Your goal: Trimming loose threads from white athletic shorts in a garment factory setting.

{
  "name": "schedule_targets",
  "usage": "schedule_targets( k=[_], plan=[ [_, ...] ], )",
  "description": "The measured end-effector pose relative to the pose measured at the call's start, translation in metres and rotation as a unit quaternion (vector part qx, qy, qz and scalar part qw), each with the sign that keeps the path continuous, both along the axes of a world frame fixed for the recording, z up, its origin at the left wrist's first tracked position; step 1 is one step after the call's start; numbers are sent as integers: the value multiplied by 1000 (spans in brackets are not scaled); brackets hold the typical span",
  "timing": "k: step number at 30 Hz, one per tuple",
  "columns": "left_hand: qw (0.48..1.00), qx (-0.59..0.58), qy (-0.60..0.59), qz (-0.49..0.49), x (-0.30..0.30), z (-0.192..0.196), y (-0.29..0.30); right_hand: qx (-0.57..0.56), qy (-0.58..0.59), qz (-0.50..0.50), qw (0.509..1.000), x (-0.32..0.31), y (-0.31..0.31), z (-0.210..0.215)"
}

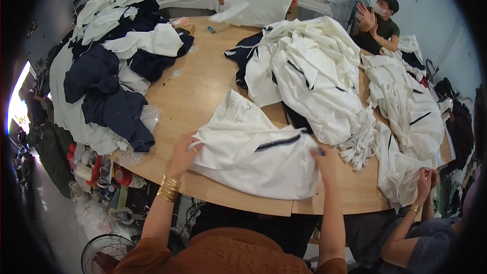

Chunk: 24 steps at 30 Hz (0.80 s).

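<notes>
A pair of white trousers [258, 170] lies folded on the wooden table in front of me, with a gathered waistband at its far end and a dark zip pocket [279, 141] across it. At its left edge, my left hand [185, 152] is closed on the white cloth, a fold pinched between thumb and fingers. My right hand [326, 158] is at the right edge of the trousers, its fingers curled round a small dark-blue tool [321, 152] whose kind is too small to tell. Gold bangles circle my left wrist.
White garments [314, 71] are heaped beyond the trousers, with white drawstrings [359, 144] beside them. Navy and white clothes [111, 81] pile up at left. Small blue snips [211, 29] lie on the table [198, 81]. Three people are around it; one at right handles white cloth. A fan [106, 253] stands lower left.
</notes>
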<state>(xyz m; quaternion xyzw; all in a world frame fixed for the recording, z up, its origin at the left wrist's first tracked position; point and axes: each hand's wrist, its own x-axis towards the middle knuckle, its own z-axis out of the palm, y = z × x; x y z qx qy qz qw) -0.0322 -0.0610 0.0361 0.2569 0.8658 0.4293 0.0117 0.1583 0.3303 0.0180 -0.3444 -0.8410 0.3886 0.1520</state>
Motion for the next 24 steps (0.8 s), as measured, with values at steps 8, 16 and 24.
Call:
schedule_targets(
  k=[8, 16, 24],
  plan=[
    [982, 96, -163, 6, -2, -3, -25, -252, 169, -70, 950, 88, -20, 67],
    [996, -33, -72, -48, -5, -6, -18, -150, -21, -17, 988, 142, -56, 5],
    [985, 144, -87, 48, -12, 16, 0, -208, 100, -167, 959, 113, -43, 21]
  ],
)
